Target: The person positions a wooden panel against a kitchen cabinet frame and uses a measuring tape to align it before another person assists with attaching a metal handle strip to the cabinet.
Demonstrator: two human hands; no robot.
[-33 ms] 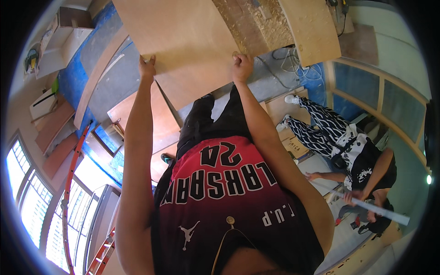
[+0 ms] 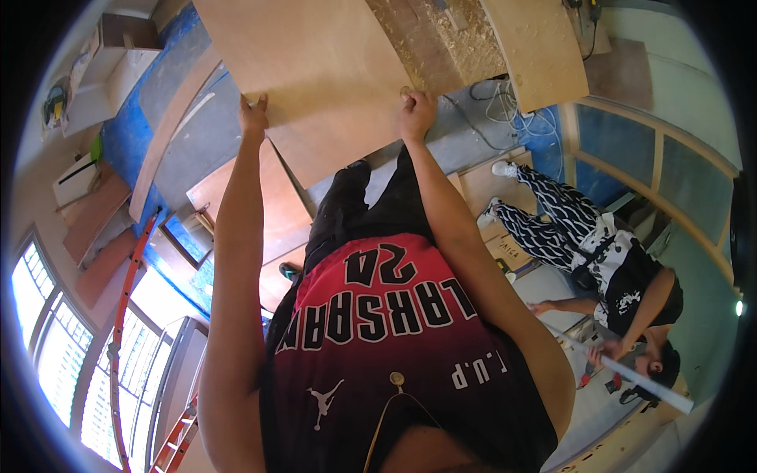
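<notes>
Closest to view are a red-to-black sleeveless jersey (image 2: 371, 296) and a round pendant (image 2: 397, 378) on a cord; black trousers (image 2: 339, 209) show beyond it. Both bare forearms reach forward, one at each side of the torso.

The left hand (image 2: 253, 117) is pinched on the near edge of a plywood panel (image 2: 315, 51), its thumb on the upper face. The right hand (image 2: 418, 112) is curled closed at the panel's near right corner. The panel lies between and ahead of the hands and runs out of the upper edge of view. A wood-coloured surface continues below the near edge; whether it is a separate board I cannot tell.

Against the earlier picture, hands and panel sit practically where they were, so the hold appears steady and the panel unshifted. The clearer change is at the right: the co-worker's (image 2: 631, 303) pale bar (image 2: 643, 374) has swung so that its outer end sits lower in view. It stays well apart from the panel, so the work here seems unaffected.

Farther out, wood shavings (image 2: 477, 39) lie between the panel and a dusty second board (image 2: 540, 59), with a white cable (image 2: 505, 106) near that board. To the left are a curved wooden strip (image 2: 169, 130), blue floor sheeting (image 2: 122, 138), an orange ladder (image 2: 126, 315) and, at the rim, bright windows (image 2: 51, 315).
</notes>
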